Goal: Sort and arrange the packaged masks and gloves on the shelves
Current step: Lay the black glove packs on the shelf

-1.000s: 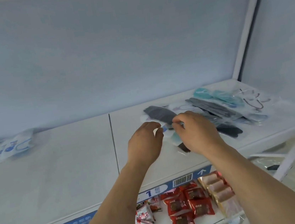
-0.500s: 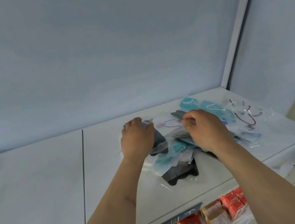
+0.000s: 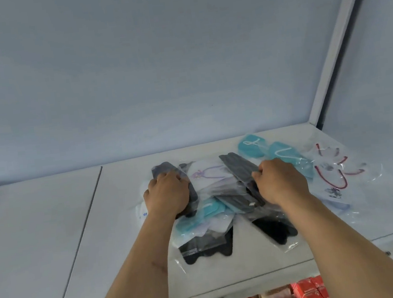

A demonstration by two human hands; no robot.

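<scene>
The left hand [image 3: 169,196] is curling its fingers over a dark grey mask in a clear plastic sleeve [image 3: 166,171], gripping it at the 9 o'clock side of the pile. The right hand [image 3: 280,182] is gripping a second dark grey pleated mask in clear plastic [image 3: 238,168], with the fingers closing over its near end at the 3 o'clock side of the pile.

Between the hands, a white packaged mask with purple ear loops [image 3: 206,173] is lying flat. At 6 o'clock from the left hand, a teal packaged mask [image 3: 199,216] is overlapping a pair of black gloves in a clear bag [image 3: 207,249]. A second black glove pack [image 3: 275,230] is lying at 6 o'clock from the right hand. At 12 o'clock from the right hand, two teal masks in clear wrapping [image 3: 265,150] are resting; at 3 o'clock, white masks with red ear loops [image 3: 332,174] are spreading outward.

All packs are lying on the white shelf board [image 3: 126,231]. Red snack boxes [image 3: 307,291] are showing on the level below, at 6 o'clock.
</scene>
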